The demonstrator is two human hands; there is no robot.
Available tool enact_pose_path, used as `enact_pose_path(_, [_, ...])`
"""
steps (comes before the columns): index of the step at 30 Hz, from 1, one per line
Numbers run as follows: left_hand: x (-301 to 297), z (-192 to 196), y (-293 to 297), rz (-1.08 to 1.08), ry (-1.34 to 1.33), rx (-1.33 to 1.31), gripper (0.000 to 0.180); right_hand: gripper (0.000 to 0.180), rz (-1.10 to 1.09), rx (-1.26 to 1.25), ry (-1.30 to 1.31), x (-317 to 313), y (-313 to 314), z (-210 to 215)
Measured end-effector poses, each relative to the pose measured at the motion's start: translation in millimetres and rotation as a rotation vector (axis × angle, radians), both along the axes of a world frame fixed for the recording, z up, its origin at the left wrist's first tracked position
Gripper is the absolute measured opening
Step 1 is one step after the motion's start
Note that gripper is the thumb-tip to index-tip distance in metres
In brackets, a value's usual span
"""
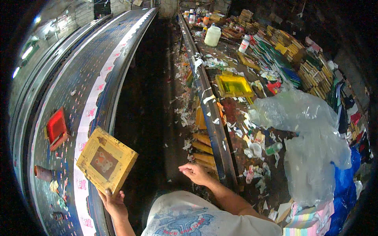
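My left hand (113, 200) grips the lower corner of a yellow-framed printing screen (105, 160). The screen is tilted, and a bear-like figure shows in its middle panel. It is held over the near edge of a long printing table (75, 86). A white strip of fabric (84, 147) with pink printed figures runs along that edge, partly hidden by the screen. My right hand (193, 174) is in the gap between the two tables, holding nothing, with its fingers loosely stretched toward the left.
A red-framed screen (57, 129) and a rusty can (42, 173) are on the left table. The cluttered right bench holds a yellow screen (235, 86), a white jug (213, 36), clear plastic sheeting (311, 149), folded striped cloth (309, 220) and stacked frames (291, 47). More yellow frames (202, 148) stand beneath it.
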State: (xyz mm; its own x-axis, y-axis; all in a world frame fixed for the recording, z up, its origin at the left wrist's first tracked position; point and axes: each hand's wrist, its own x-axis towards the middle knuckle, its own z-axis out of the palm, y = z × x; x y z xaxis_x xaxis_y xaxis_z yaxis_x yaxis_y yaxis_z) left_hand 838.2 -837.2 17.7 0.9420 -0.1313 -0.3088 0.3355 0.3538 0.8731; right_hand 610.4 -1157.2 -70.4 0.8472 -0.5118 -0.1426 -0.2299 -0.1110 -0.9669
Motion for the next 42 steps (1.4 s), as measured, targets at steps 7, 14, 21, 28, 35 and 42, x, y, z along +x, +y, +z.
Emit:
enact_pose_path(7, [87.1, -6.1, -89.7, 0.047, -0.015, -0.01, 0.077, 0.022, 0.22, -0.385, -0.018, 111.9, -88.4, 45.3])
enact_pose_path(14, [197.7, -3.7, -203.2, 0.096, -0.05, -0.044, 0.078, 0.023, 0.301, -0.537, -0.108, 232.4, -188.1, 62.3])
enact_pose_path(21, [279.5, -2.4, -297.9, 0.037, -0.084, -0.042, 0.078, 0.024, 0.255, -0.394, -0.017, 292.9, -264.8, 40.8])
enact_pose_path(28, [323.0, -12.2, -384.3, 0.098, -0.079, 0.017, 0.074, 0.02, 0.368, -0.351, -0.037, 368.4, -366.2, -5.3])
enact_pose_path(35, [352.9, 12.3, -449.6, 0.318, -0.11, 0.062, 0.075, 0.025, 0.536, -0.438, -0.231, 503.6, -468.6, 41.0])
enact_pose_path(42, [360.5, 11.0, -491.1, 0.386, -0.126, 0.105, 0.075, 0.034, 0.546, -0.327, -0.339, 550.1, -534.0, 44.1])
